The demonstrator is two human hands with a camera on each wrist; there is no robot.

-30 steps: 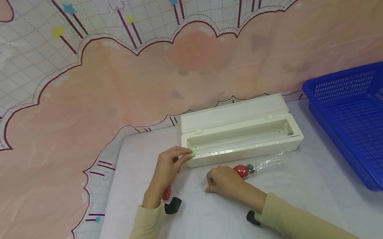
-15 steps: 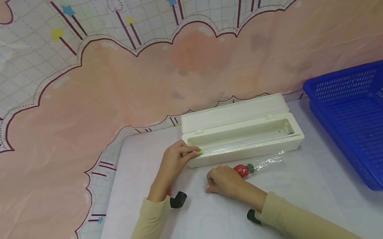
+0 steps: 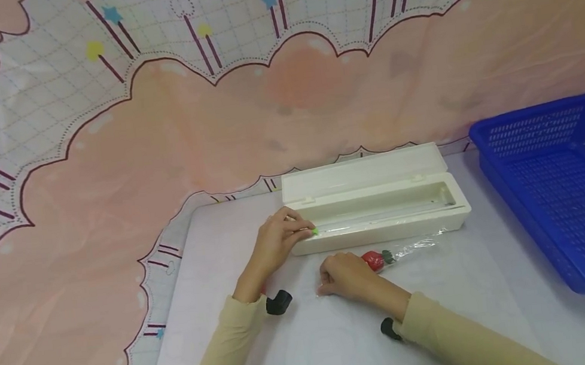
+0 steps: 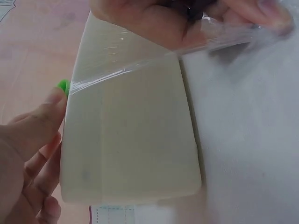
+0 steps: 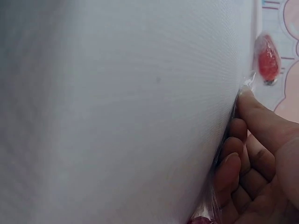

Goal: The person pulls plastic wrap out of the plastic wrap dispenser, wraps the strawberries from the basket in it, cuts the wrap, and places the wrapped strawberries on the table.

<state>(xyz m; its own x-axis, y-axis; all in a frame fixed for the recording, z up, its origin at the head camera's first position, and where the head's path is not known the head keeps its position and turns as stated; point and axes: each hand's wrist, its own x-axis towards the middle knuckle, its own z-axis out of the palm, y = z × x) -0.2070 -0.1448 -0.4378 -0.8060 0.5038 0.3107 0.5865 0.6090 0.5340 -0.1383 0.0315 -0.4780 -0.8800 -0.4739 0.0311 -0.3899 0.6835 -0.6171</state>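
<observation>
Cling film (image 3: 413, 247) wraps a strawberry (image 3: 373, 260) beside the open dispenser box (image 3: 382, 208).

A long cream plastic cling-film dispenser box (image 3: 382, 211) lies open on the table, lid tilted back, its small green slide cutter (image 3: 314, 232) at the left end, clear cling film (image 4: 154, 60) stretched over a red strawberry (image 3: 373, 259).

White table (image 3: 462, 289): dispenser box (image 3: 383, 217), basket (image 3: 569, 187)
</observation>
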